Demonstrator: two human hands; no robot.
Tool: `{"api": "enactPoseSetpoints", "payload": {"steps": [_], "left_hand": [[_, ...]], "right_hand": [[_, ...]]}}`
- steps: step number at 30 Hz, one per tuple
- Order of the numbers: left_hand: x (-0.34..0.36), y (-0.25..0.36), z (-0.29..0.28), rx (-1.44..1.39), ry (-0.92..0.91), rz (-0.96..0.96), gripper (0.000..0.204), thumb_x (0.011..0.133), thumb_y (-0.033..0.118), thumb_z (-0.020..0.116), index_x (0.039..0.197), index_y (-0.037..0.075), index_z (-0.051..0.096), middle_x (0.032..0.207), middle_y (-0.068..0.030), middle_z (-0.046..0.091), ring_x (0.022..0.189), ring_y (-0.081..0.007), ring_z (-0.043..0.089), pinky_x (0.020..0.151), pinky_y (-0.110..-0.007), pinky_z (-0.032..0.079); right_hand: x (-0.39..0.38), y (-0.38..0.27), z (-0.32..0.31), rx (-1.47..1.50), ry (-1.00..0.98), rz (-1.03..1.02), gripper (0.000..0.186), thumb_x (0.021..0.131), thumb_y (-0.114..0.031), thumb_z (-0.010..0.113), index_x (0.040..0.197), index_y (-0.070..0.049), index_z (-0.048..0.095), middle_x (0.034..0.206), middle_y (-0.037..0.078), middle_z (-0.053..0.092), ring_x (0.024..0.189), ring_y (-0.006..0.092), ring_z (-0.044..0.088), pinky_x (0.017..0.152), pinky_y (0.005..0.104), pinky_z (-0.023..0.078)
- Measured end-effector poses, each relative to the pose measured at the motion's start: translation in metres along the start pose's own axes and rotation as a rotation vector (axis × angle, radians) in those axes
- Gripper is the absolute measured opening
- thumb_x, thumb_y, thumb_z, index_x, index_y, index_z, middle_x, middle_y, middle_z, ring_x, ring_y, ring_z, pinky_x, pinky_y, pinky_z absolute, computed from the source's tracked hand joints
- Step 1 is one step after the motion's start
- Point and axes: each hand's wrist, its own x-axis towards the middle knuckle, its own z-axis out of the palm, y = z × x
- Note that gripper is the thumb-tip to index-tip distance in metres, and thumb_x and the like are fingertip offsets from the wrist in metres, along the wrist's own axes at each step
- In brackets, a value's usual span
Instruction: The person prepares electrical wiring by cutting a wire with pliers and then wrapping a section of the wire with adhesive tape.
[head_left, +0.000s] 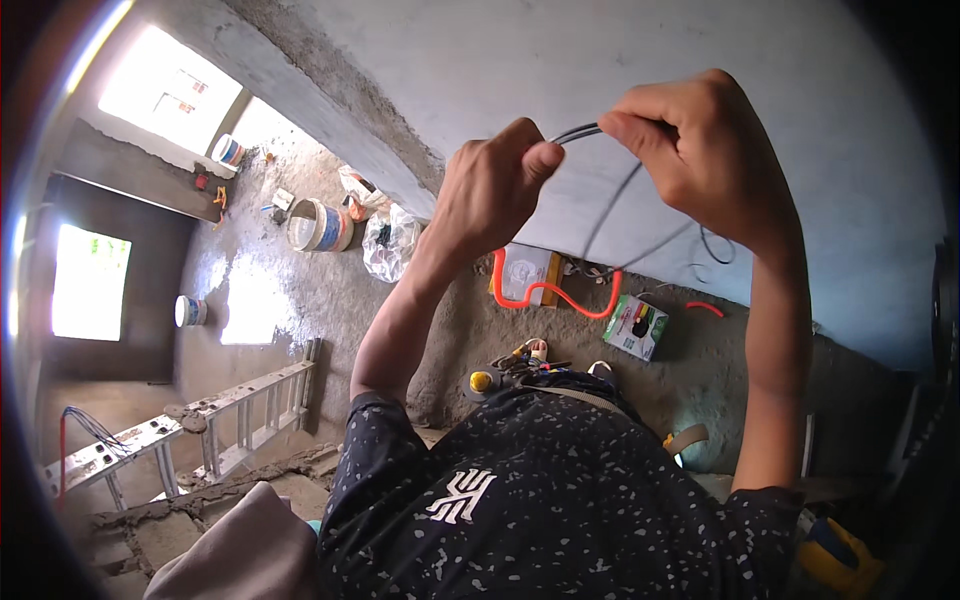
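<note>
Both of my arms are raised in front of the grey wall. My left hand [497,180] is closed, its thumb pressing on a thin dark grey cable [576,132]. A short way to the right, my right hand [695,150] pinches the same cable, with its fingers curled. Between the two hands the cable runs as two strands side by side. Below my right hand more of it hangs in a loose loop, with a curled part near the wrist. Whatever lies inside the fists is hidden.
An orange flexible tube [545,292] loops below, near a yellow carton [530,272] and a green-and-white box [635,326]. Buckets [322,227] and a plastic bag [388,245] stand on the rough floor to the left. An aluminium ladder [240,405] is at lower left.
</note>
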Motion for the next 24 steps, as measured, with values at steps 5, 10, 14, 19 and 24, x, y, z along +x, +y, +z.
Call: {"api": "enactPoseSetpoints", "payload": {"steps": [5,10,14,19,24], "left_hand": [[-0.002,0.027,-0.014,-0.197,0.377,0.188,0.055,0.098,0.051,0.046,0.075,0.002,0.053,0.051,-0.0059,0.047,0.045,-0.0187,0.053,0.047,-0.032,0.042],[-0.027,-0.005,0.019,-0.031,0.357,0.184,0.043,0.098,0.039,0.048,0.074,0.004,0.052,0.051,-0.0155,0.046,0.045,-0.036,0.053,0.044,-0.04,0.04],[-0.061,-0.059,0.083,-0.02,0.116,-0.097,0.037,0.1,0.031,0.043,0.079,0.003,0.055,0.056,-0.0216,0.051,0.056,-0.0435,0.056,0.051,-0.046,0.043],[-0.05,-0.019,0.045,-0.186,0.147,0.022,0.059,0.1,0.05,0.03,0.078,0.0,0.05,0.054,-0.017,0.048,0.053,-0.0396,0.053,0.051,-0.043,0.039],[-0.046,-0.01,0.029,-0.248,-0.04,-0.024,0.065,0.095,0.062,0.033,0.107,-0.001,0.046,0.059,-0.0152,0.053,0.056,-0.0373,0.055,0.056,-0.044,0.041]], "right_hand": [[0.0,0.0,0.02,0.217,0.071,-0.128,0.017,0.088,-0.008,0.063,0.076,0.004,0.061,0.055,0.015,0.049,0.046,0.021,0.045,0.048,0.0325,0.035],[-0.004,-0.015,0.035,0.158,0.096,-0.095,0.01,0.082,-0.009,0.066,0.075,-0.001,0.065,0.057,0.015,0.055,0.045,0.0237,0.047,0.047,0.0339,0.038],[-0.057,0.011,0.131,0.213,-0.085,0.099,0.015,0.078,-0.01,0.066,0.066,-0.001,0.062,0.056,0.019,0.053,0.05,0.0361,0.054,0.051,0.0422,0.043],[-0.035,-0.003,0.097,0.343,-0.038,0.133,0.016,0.082,-0.014,0.064,0.071,-0.004,0.067,0.058,0.016,0.059,0.057,0.0356,0.061,0.055,0.0401,0.049],[-0.042,0.011,0.092,0.314,-0.14,0.1,0.014,0.084,-0.016,0.065,0.081,-0.002,0.069,0.066,0.016,0.064,0.06,0.0353,0.063,0.057,0.0389,0.049]]}}
